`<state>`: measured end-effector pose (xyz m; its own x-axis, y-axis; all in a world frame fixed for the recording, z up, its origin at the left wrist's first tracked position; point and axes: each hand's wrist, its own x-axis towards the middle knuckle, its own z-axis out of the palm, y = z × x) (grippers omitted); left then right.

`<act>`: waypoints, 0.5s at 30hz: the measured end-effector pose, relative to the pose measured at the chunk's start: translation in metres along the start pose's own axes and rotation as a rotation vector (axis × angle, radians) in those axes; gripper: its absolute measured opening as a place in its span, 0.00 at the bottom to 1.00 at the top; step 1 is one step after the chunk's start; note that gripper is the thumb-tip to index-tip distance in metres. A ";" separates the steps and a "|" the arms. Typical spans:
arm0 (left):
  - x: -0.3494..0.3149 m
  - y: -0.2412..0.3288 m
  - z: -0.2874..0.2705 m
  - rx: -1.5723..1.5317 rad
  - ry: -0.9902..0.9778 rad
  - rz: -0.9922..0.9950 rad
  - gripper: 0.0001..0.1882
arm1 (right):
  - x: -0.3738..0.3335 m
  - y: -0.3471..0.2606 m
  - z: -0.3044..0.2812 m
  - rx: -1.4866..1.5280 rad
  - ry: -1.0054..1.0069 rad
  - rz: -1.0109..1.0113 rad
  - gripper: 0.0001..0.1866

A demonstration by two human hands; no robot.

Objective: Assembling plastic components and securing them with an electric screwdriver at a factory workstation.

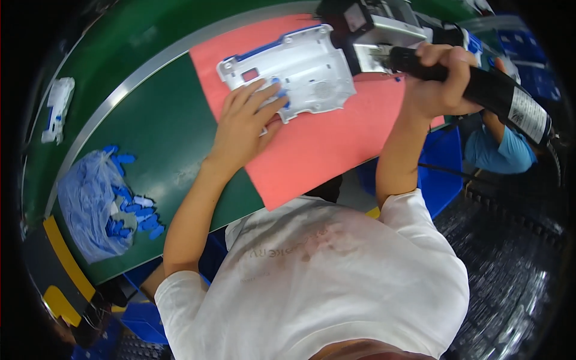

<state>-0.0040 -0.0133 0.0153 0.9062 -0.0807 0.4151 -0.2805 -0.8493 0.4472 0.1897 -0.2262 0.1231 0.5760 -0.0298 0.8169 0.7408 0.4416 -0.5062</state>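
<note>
A white plastic housing (306,66) with a blue edge lies on a salmon-coloured mat (324,135). My left hand (240,123) rests on its left part, fingers spread, next to a small blue piece (278,90) that they partly cover. In my right hand (441,78) is a black electric screwdriver (489,90), held almost level with the fingers wrapped round its body. The screwdriver's front end points left at a black-and-silver box-shaped machine (384,30) at the mat's far right. Whether the tip touches the machine cannot be made out.
On the green table (162,120), a translucent plastic bag (90,204) spills several small blue pieces (144,213) at the left. Another white part (58,111) lies beyond the metal rail. Blue bins (441,168) stand below the right edge. A person's blue sleeve (501,150) shows at right.
</note>
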 end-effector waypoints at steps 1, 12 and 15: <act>0.000 0.000 -0.001 0.007 -0.015 -0.027 0.25 | 0.010 0.003 -0.013 -0.023 0.032 -0.026 0.02; 0.004 0.000 -0.001 0.031 -0.003 -0.034 0.23 | 0.002 0.012 -0.017 -0.210 0.061 0.134 0.27; 0.000 -0.001 -0.002 0.032 -0.002 -0.048 0.23 | 0.002 0.017 -0.032 -0.221 -0.186 0.142 0.26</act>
<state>-0.0041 -0.0115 0.0160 0.9192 -0.0404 0.3918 -0.2262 -0.8686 0.4409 0.2144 -0.2473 0.1073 0.6211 0.1913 0.7600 0.7264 0.2236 -0.6499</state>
